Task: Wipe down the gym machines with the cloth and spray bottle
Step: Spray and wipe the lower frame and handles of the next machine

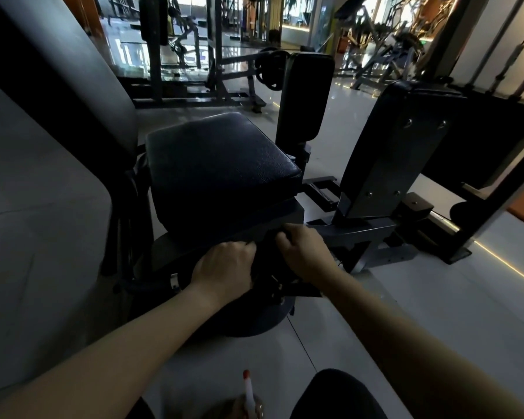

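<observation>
Under the front edge of the black padded seat (221,164), the left grip (224,264) and right grip (303,252) both curl closed around a dark cloth (265,261), hard to tell from the machine's frame. The spray bottle (248,394), white-necked and red-tipped, stands upright beside the person's knee (339,394).

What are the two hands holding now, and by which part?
Both the left hand and the right hand grip what looks like a dark cloth by its top edge, under the seat. The spray bottle stands unheld.
</observation>
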Motion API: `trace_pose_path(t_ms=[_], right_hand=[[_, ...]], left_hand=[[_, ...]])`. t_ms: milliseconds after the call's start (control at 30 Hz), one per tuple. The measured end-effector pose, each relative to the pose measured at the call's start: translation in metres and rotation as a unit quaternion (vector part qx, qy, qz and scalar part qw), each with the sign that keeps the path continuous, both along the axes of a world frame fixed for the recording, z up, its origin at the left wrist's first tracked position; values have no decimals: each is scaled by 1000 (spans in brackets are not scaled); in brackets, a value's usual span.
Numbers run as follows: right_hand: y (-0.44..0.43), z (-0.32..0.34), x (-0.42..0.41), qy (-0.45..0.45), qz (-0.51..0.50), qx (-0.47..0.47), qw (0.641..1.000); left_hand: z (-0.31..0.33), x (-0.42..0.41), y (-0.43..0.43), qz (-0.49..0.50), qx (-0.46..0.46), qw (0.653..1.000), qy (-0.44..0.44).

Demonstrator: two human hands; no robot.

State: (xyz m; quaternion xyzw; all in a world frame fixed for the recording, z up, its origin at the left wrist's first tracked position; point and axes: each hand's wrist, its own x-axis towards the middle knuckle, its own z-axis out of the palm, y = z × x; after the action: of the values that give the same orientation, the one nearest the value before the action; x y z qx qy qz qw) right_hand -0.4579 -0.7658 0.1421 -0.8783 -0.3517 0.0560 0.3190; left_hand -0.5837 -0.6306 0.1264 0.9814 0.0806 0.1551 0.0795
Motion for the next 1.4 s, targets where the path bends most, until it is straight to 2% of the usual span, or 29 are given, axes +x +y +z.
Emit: trace_pose_path(t_ms=[100, 200, 233, 300, 400, 467, 533, 600, 633, 700, 767, 833, 900, 967, 1000, 1033, 1067, 1200, 1267, 1333, 1367, 1400], right_hand=[[15, 8, 22, 145, -31, -82, 986], [19, 3, 25, 238, -64, -21, 969], [17, 2, 17, 224, -90, 9, 970], [10, -7, -7, 126, -133, 82, 980], [-2, -32, -42, -31, -99, 230, 968], [-8, -45, -42, -96, -53, 228, 967], [-9, -43, -30, -145, -18, 186, 972], [-8, -30, -20, -157, -7, 145, 977], [-6, -22, -16, -128, -5, 125, 984], [0, -10, -7, -13, -14, 70, 997], [8, 4, 1, 121, -48, 25, 991], [10, 19, 3, 298, -94, 22, 950], [5, 24, -1, 442, -128, 51, 886], [2, 15, -17, 557, -159, 167, 798], [2, -1, -24, 587, -188, 247, 748], [3, -15, -34, 586, -218, 313, 715], [5, -31, -42, 563, -244, 354, 706], [8, -50, -64, 388, -297, 449, 747], [7, -41, -67, 225, -263, 470, 812], [4, -38, -71, 31, -187, 370, 909], [2, -42, -71, -54, -159, 288, 943], [0, -48, -66, -122, -135, 216, 959]], left_hand=[[-2, 0, 1, -6, 10, 1000, -5], [-4, 1, 2, -5, -6, 1000, -7], [-4, 0, 3, -7, -11, 1000, -5], [-4, 0, 3, -6, -15, 1000, -1], [-3, -1, 2, -2, -26, 1000, 5], [-2, 0, 0, -3, -27, 1000, 3], [-1, 0, 0, 1, -33, 999, 4], [-2, 1, 1, -5, -43, 999, -3], [-4, 1, 1, -8, -40, 999, -8], [-5, 2, 2, -9, -31, 999, -16], [-7, 2, 3, -11, -28, 999, -23], [-8, 2, 3, -7, -14, 1000, -27], [-8, 1, 2, -5, -13, 999, -33], [-7, 1, 1, -6, -13, 999, -32], [-6, 0, 1, -5, -9, 1000, -29], [-6, 0, 1, -4, -3, 1000, -27], [-6, 0, 1, -2, 3, 1000, -24], [-5, -1, 1, 8, -12, 1000, -16], [-4, 0, 0, 12, -25, 999, -20], [-5, -1, 0, 18, -16, 999, -28], [-5, -2, 1, 16, -10, 999, -33], [-6, -2, 2, 12, -6, 999, -33]])
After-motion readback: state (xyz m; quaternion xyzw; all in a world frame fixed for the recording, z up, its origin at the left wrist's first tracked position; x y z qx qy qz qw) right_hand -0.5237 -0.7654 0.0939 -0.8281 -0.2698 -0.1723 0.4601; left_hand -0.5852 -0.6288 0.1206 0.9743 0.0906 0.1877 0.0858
